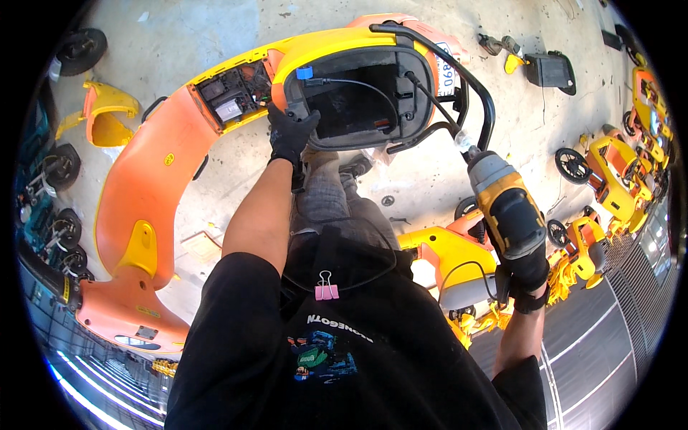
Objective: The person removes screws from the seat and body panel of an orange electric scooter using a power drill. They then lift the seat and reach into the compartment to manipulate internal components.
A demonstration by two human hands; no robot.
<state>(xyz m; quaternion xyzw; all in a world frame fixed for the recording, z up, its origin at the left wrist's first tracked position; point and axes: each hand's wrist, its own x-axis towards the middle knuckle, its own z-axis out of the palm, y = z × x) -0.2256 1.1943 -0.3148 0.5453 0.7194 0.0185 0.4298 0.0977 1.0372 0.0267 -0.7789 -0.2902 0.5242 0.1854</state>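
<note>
An orange and yellow scooter (136, 197) stands in front of me, its storage compartment (423, 79) uncovered. Gloved in black, my left hand (292, 134) is closed on the compartment's near left rim. My right hand (527, 271), also gloved, grips a yellow and black cordless impact driver (502, 193). From its nose a long dark shaft (435, 104) reaches over the right end of the compartment; whether its tip sits on a fastener I cannot tell. Inside the compartment runs a black cable (369, 86) near a blue cap (304, 73). A black tubular rack (486, 100) curves around the tail.
Left of the compartment, an open bay (233, 93) shows electrical parts. A yellow panel (111, 115) and a loose wheel (81, 51) lie at the far left. A black box (550, 72) is on the floor at the far right. Several yellow scooters (613, 175) stand along the right.
</note>
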